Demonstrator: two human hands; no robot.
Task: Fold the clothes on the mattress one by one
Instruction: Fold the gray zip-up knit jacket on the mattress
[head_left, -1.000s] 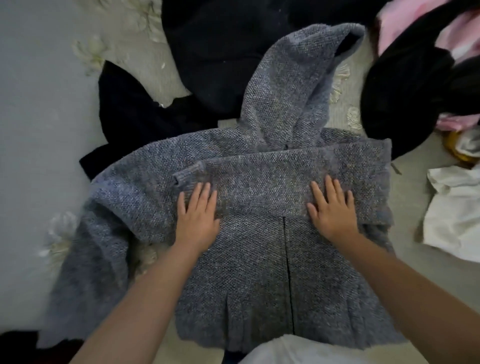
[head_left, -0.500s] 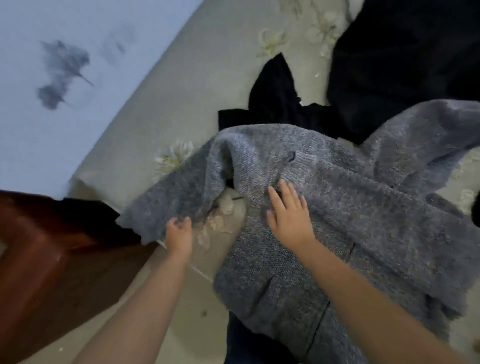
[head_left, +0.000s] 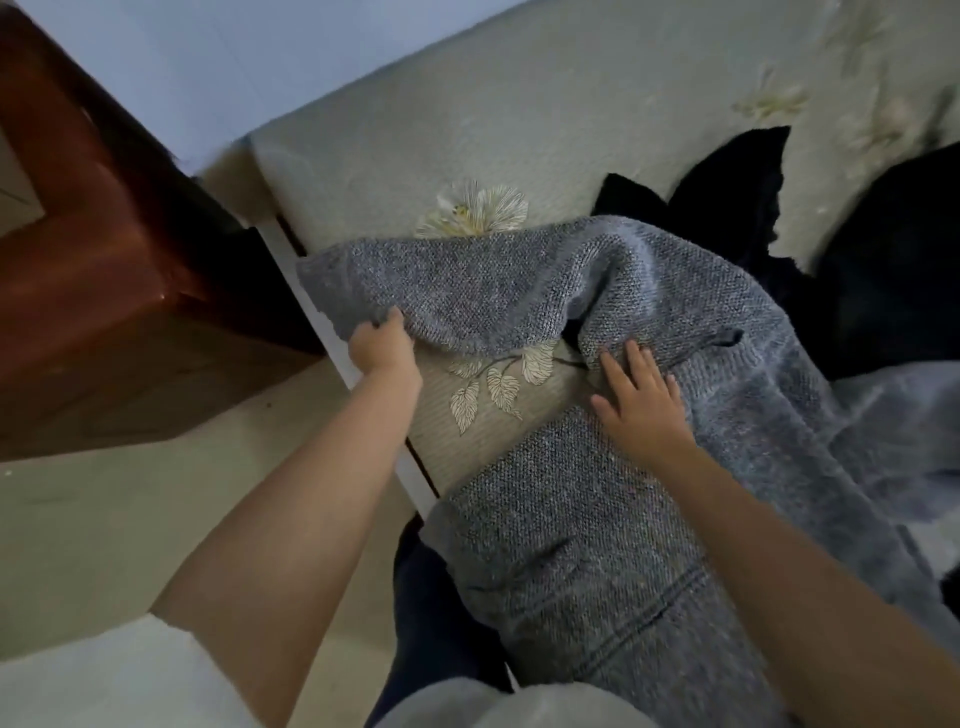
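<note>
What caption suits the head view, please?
Left hand grips grey knit cardigan's sleeve; right hand presses its body.

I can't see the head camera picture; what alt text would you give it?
A person's left hand grips the sleeve end of a grey knitted hooded garment lying on a floral mattress, while the right hand presses flat on its body. Black clothes lie beyond.

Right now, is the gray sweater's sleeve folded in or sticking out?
Sticking out. The left hand grips the sleeve stretched sideways across the mattress.
</note>
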